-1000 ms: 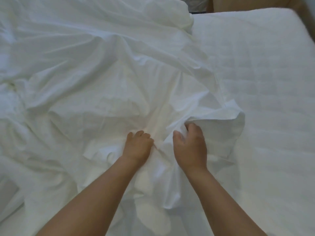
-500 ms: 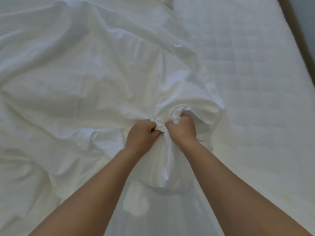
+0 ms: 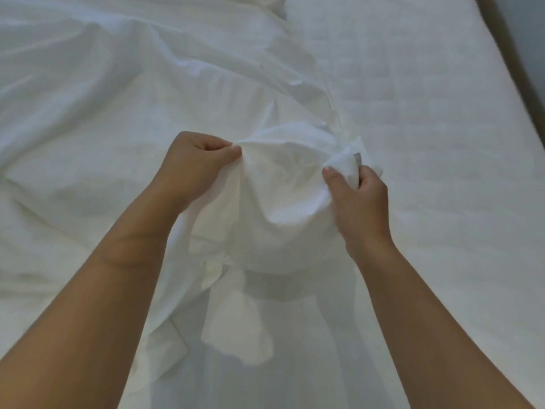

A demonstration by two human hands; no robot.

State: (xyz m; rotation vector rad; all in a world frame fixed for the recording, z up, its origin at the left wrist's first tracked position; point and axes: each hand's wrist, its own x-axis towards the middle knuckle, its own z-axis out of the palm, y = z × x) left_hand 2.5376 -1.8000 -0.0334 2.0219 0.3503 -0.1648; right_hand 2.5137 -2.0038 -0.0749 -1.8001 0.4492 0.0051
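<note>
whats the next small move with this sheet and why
Probably draw the left hand and right hand farther apart: each grips the sheet, which sags slack between them, and the mattress on the right lies bare.

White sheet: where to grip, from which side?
Grip the white sheet at its raised bunched edge, where the left hand and right hand pinch it. Come from the near side, above: folds stand up there; elsewhere it lies spread on the mattress.
</note>
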